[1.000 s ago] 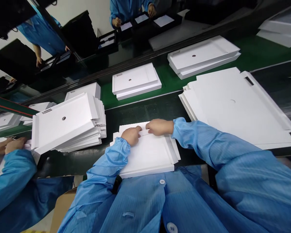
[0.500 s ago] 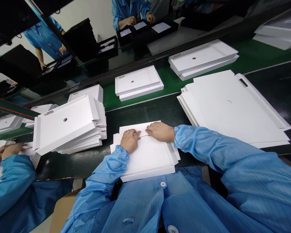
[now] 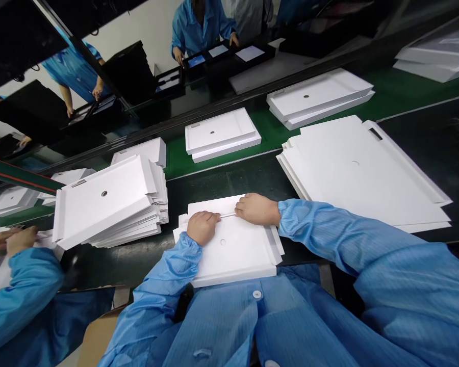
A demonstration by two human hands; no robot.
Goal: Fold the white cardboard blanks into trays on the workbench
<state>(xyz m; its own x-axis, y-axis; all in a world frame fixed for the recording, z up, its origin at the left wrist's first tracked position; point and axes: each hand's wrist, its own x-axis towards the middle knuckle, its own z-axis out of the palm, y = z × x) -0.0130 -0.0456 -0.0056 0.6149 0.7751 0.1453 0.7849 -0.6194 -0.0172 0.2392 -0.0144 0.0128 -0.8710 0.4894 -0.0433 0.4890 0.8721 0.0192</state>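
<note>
A white folded cardboard sheet (image 3: 239,257) lies on the dark bench right in front of my body, with raised strips along its near and right edges and a small round cut in its middle. My left hand (image 3: 203,228) and my right hand (image 3: 257,209) are at its far part, a short gap between them. Curled fingers of both hands pinch a raised fold that runs across the cardboard. Beyond the fold, a flat flap extends away from me. My fingertips partly hide the fold.
Left stands a leaning stack of folded white cardboard trays (image 3: 107,196); right, a pile of flat white sheets (image 3: 367,173). Paired white trays (image 3: 222,133) sit on the green conveyor (image 3: 265,133) behind. A co-worker's hands (image 3: 21,239) work at far left; other people stand across the line.
My hands have drawn slightly apart along the fold, the left shifting left and the right shifting right. The round cut in the cardboard shows now. The view has tilted a little.
</note>
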